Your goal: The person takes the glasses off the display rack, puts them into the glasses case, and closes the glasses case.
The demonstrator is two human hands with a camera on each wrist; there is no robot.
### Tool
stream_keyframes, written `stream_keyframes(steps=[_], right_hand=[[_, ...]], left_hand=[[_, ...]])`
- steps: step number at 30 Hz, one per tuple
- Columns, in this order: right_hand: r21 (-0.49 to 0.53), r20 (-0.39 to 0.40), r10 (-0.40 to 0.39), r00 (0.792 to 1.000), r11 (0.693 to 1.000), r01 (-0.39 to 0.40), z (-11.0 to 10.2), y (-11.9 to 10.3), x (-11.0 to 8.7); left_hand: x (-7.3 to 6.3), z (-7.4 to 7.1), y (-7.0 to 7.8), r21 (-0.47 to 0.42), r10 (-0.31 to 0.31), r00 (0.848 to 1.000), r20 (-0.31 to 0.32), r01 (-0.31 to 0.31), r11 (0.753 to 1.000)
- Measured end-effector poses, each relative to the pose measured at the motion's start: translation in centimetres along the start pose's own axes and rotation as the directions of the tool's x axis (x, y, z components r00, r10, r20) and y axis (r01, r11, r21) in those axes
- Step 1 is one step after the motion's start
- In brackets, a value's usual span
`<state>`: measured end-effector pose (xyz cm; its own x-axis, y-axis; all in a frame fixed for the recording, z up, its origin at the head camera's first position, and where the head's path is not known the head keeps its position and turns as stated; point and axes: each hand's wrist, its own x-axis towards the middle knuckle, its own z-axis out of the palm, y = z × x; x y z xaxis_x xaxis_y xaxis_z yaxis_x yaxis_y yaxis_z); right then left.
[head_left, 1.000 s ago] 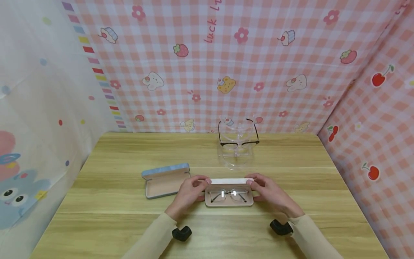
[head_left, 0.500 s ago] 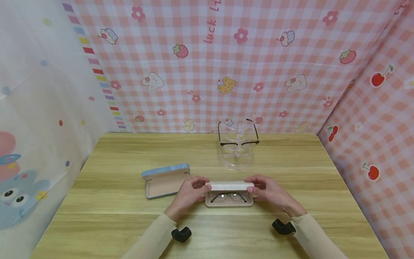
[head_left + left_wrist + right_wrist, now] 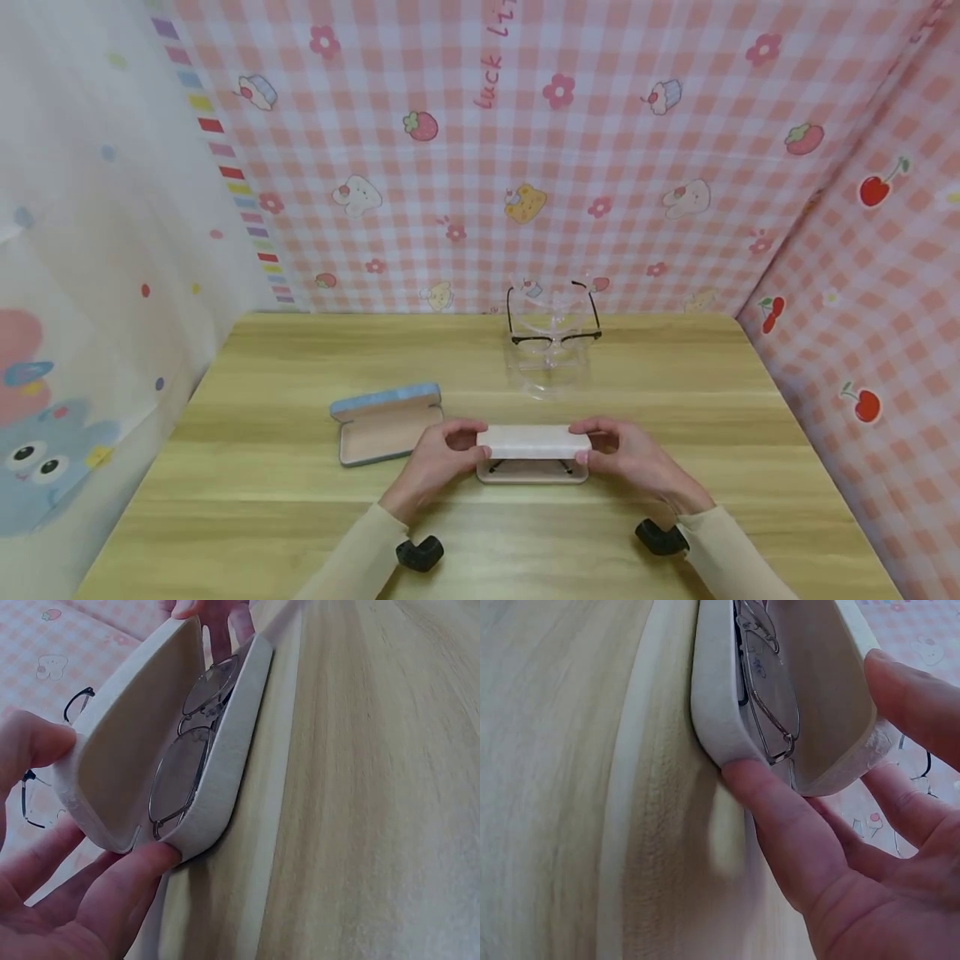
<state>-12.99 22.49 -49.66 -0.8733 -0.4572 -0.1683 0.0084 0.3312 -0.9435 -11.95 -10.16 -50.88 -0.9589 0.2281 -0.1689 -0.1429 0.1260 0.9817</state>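
A white eyeglass case (image 3: pixel 534 442) lies on the table in front of me, its lid tilted partway over the base. Thin metal-framed glasses (image 3: pixel 176 776) rest folded inside; in the head view only their temple tips show under the lid. My left hand (image 3: pixel 441 458) holds the case's left end, with fingers on both lid and base. At the opposite end my right hand (image 3: pixel 641 463) grips lid and base the same way. Seen from the right wrist, one lens (image 3: pixel 772 697) sits close to the case's front wall.
Left of my left hand stands a blue eyeglass case (image 3: pixel 386 425) with its lid up and nothing inside. Behind the white case, a clear display stand (image 3: pixel 551 387) carries dark-rimmed glasses (image 3: pixel 536 340). A checked cloth (image 3: pixel 487 167) hangs behind the wooden table (image 3: pixel 675 375).
The white case's lid has swung down toward me, covering most of the glasses. Both hands have turned with it, still at the ends. The head view has tilted slightly up.
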Motion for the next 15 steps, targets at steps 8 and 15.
stream_keyframes(steps=[8, 15], right_hand=[[-0.059, -0.018, 0.024, 1.0, 0.998, -0.025, 0.28, 0.55, -0.06], [-0.083, -0.04, 0.021, 0.999, 0.996, -0.024, 0.17, 0.31, 0.28]], left_hand=[[-0.52, -0.17, -0.83, 0.005, 0.015, 1.0, 0.024, -0.015, 1.0], [-0.36, -0.42, -0.5, 0.038, 0.037, 0.999, 0.021, -0.038, 0.999]])
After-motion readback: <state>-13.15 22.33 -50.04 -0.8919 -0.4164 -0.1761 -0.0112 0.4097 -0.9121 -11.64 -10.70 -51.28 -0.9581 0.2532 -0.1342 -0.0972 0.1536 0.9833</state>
